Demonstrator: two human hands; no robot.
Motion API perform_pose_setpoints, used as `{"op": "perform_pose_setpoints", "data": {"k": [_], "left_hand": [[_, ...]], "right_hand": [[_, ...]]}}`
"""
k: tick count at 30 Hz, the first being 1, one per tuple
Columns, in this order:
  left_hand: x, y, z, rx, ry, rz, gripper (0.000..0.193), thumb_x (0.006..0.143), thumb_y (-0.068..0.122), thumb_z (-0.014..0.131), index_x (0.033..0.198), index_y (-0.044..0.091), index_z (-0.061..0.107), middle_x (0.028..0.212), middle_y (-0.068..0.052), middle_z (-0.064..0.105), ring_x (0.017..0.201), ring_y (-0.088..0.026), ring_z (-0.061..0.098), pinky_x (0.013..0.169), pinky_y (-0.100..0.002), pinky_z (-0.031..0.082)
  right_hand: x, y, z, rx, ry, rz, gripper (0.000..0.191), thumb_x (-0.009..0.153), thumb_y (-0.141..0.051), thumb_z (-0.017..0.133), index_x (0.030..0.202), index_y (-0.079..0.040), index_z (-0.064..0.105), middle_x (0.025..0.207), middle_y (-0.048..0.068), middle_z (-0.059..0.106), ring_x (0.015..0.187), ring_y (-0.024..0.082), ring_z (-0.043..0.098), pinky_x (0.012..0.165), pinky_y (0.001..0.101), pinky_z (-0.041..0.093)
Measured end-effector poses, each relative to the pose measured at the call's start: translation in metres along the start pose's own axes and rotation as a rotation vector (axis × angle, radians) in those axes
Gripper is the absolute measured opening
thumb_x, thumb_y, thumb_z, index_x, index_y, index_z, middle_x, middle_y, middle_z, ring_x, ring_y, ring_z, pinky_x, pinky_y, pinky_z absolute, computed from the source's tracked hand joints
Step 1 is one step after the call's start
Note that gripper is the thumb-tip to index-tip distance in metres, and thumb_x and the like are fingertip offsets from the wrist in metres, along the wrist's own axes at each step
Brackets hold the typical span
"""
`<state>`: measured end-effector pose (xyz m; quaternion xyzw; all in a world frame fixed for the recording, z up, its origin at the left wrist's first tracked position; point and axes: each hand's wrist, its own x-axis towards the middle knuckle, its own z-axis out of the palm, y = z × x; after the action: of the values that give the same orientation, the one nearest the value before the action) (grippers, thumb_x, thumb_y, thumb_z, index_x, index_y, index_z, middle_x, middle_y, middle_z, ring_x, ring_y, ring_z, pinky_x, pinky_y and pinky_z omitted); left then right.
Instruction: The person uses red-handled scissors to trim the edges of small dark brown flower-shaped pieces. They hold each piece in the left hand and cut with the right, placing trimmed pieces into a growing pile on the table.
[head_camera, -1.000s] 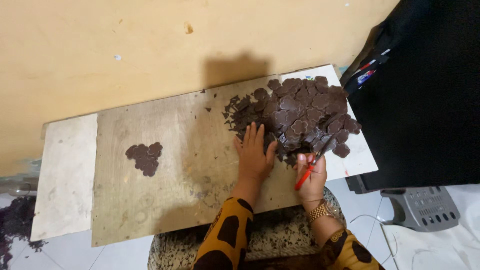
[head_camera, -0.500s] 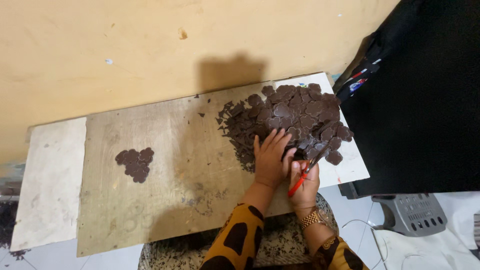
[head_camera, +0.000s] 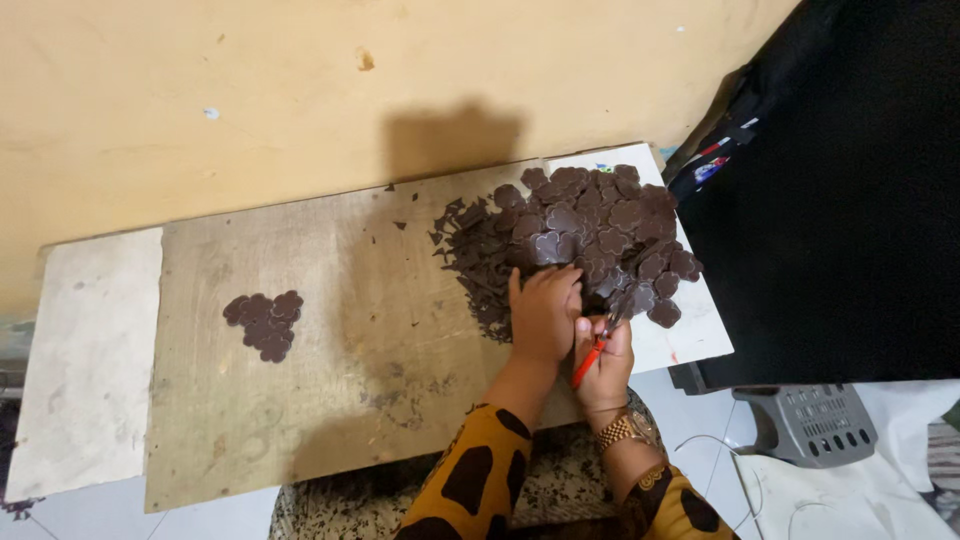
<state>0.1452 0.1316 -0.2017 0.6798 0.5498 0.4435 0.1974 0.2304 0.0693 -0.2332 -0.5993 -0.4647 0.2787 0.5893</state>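
Observation:
A large heap of dark brown flower-shaped cut-outs (head_camera: 595, 235) lies on the right part of a brown board (head_camera: 340, 330). My left hand (head_camera: 543, 312) rests at the heap's near edge, fingers on a brown piece. Beside it my right hand (head_camera: 605, 352) grips red-handled scissors (head_camera: 597, 349) whose blades point into the heap. A gold watch (head_camera: 626, 430) is on my right wrist. A small cluster of the same brown cut-outs (head_camera: 264, 323) sits apart on the board's left part.
A pale board (head_camera: 85, 360) lies left of the brown one, a white sheet (head_camera: 690, 335) under the heap's right side. The yellow wall (head_camera: 300, 90) runs behind. A black bag (head_camera: 840, 200) stands right, a grey plastic stool (head_camera: 815, 425) below it.
My left hand has shifted right along the heap's edge, close against my right hand. The scissors remain in my right hand. The view has tilted slightly.

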Motion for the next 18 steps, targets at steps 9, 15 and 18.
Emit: {"op": "perform_pose_setpoints", "data": {"k": [9, 15, 18], "left_hand": [[0.011, 0.002, -0.008, -0.061, 0.123, 0.064, 0.022, 0.09, 0.009, 0.063, 0.111, 0.009, 0.071, 0.1, -0.016, 0.074, 0.092, -0.036, 0.07, 0.085, -0.045, 0.056], [0.014, 0.001, -0.02, -0.619, 0.133, -0.464, 0.022, 0.104, 0.02, 0.055, 0.113, 0.003, 0.066, 0.097, -0.012, 0.077, 0.087, -0.021, 0.075, 0.076, -0.032, 0.055], [0.014, 0.0, -0.035, -1.067, 0.041, -0.606, 0.023, 0.104, 0.02, 0.056, 0.113, 0.001, 0.065, 0.102, -0.011, 0.077, 0.087, -0.016, 0.073, 0.071, -0.025, 0.051]], "right_hand": [[0.001, -0.009, 0.005, 0.047, -0.014, 0.032, 0.02, 0.103, -0.016, 0.066, 0.097, -0.008, 0.048, 0.086, -0.002, 0.052, 0.077, 0.006, 0.045, 0.07, 0.0227, 0.044], [0.005, -0.02, 0.009, 0.153, -0.042, 0.018, 0.022, 0.1, -0.013, 0.067, 0.098, -0.01, 0.045, 0.09, -0.002, 0.057, 0.08, 0.005, 0.05, 0.073, 0.0216, 0.046], [0.003, -0.025, 0.008, 0.094, -0.043, 0.008, 0.023, 0.1, -0.013, 0.068, 0.097, -0.009, 0.045, 0.089, -0.002, 0.057, 0.079, 0.005, 0.05, 0.072, 0.0221, 0.047]]}}
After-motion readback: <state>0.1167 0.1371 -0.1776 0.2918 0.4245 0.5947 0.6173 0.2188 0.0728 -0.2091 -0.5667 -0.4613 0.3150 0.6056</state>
